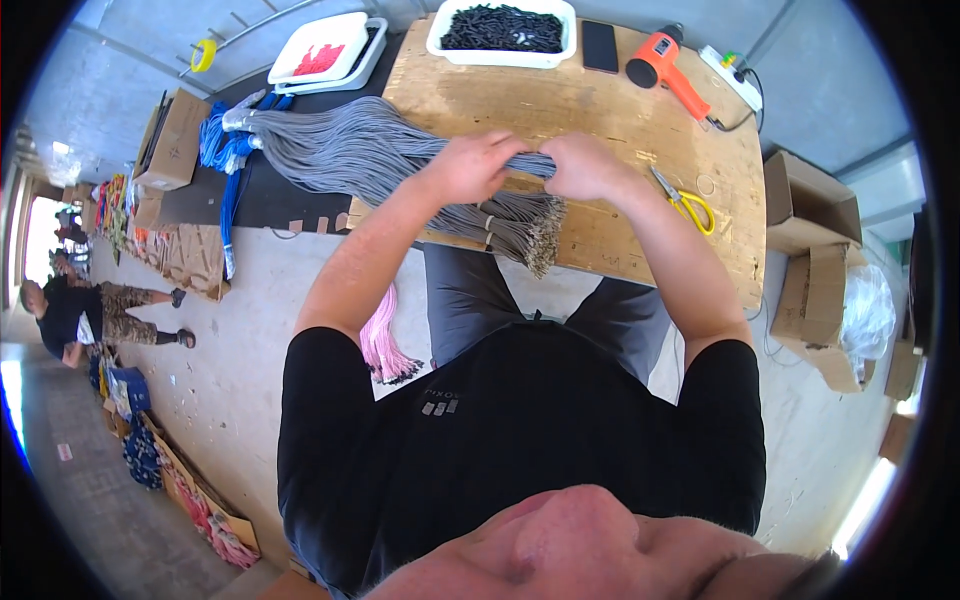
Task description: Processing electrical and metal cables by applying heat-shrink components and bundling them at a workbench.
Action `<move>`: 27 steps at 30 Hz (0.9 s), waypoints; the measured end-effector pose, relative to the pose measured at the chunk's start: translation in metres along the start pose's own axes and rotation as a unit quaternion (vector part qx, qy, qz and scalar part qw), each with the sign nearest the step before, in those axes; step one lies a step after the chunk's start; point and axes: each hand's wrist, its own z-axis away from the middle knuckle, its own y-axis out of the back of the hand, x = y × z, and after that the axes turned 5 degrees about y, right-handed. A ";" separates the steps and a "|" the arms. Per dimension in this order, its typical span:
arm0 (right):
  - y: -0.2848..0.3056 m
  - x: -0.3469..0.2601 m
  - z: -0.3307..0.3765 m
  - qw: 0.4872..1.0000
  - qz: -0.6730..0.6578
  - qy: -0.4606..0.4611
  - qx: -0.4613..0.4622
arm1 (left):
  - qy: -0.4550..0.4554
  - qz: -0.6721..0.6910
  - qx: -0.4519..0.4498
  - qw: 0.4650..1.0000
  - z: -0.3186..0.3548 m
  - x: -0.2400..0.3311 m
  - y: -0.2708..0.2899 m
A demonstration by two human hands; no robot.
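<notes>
Over the wooden tabletop (pixel 600 110) stretch grey cables (pixel 340 145) with pale, bristly ends (pixel 546 238), left fingers (pixel 508 147) and right fingers (pixel 558 152) gripping some.

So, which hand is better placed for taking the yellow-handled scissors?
Probably the right hand: the yellow-handled scissors lie on its side, nearer to it than to the left hand, though both hands grip grey cables.

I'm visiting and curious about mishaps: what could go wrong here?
With the left hand and right hand gripping some grey cables, others might tangle. The cable ends reach the wooden bench's near edge, so some could slip off. The yellow-handled scissors lie near the right forearm and might get knocked.
</notes>
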 end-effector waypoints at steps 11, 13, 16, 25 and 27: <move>0.034 -0.024 -0.002 0.994 0.103 -0.038 -0.018 | 0.092 -0.102 -0.009 0.990 0.024 -0.072 -0.010; 0.040 -0.030 -0.010 0.993 0.114 -0.028 0.004 | 0.150 -0.154 0.006 0.977 0.054 -0.114 0.000; 0.041 -0.027 -0.014 0.992 0.120 -0.021 0.026 | 0.086 -0.043 0.122 0.988 0.032 -0.068 0.012; 0.048 -0.040 -0.001 0.988 0.146 -0.008 0.043 | -0.006 -0.026 0.086 0.996 0.002 -0.079 -0.029; 0.050 -0.049 -0.010 0.988 0.147 -0.011 0.046 | 0.068 -0.042 0.059 0.995 0.030 -0.115 -0.023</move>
